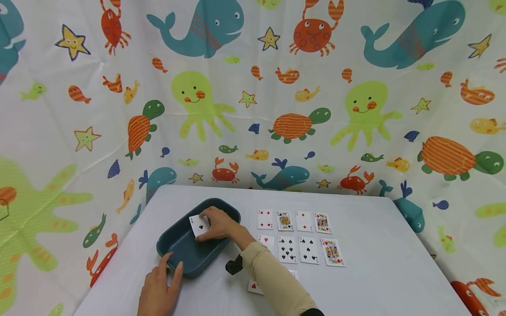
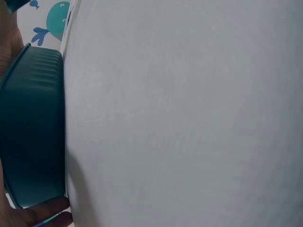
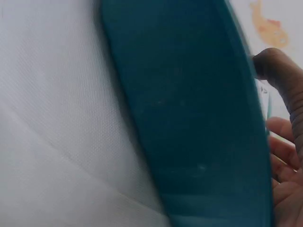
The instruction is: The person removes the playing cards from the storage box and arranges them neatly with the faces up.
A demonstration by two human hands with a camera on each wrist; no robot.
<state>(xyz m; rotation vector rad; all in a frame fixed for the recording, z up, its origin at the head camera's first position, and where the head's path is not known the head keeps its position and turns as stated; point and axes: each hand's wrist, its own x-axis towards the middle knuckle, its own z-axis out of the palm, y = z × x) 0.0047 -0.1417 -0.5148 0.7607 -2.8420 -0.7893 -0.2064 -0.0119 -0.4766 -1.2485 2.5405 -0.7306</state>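
Note:
A dark teal tub (image 1: 186,256) stands at the left of the white table. Above its inside, my right hand (image 1: 216,224) pinches a playing card (image 1: 199,226), a club, between thumb and fingers, face up and tilted. The right wrist view shows the thumb (image 3: 279,71) beyond the tub's rim, with a sliver of card beside it. My left hand (image 1: 160,285) is at the tub's near left end, its fingers extended and touching the rim. In the left wrist view, extended fingers (image 2: 45,213) lie against the tub's end.
Right of the tub, face-up cards lie in rows, among them a seven of spades (image 1: 287,249) and a king (image 1: 333,253). My right sleeve (image 1: 272,276) partly covers the nearest row. A curtain with sea animals (image 1: 253,145) hangs behind the table.

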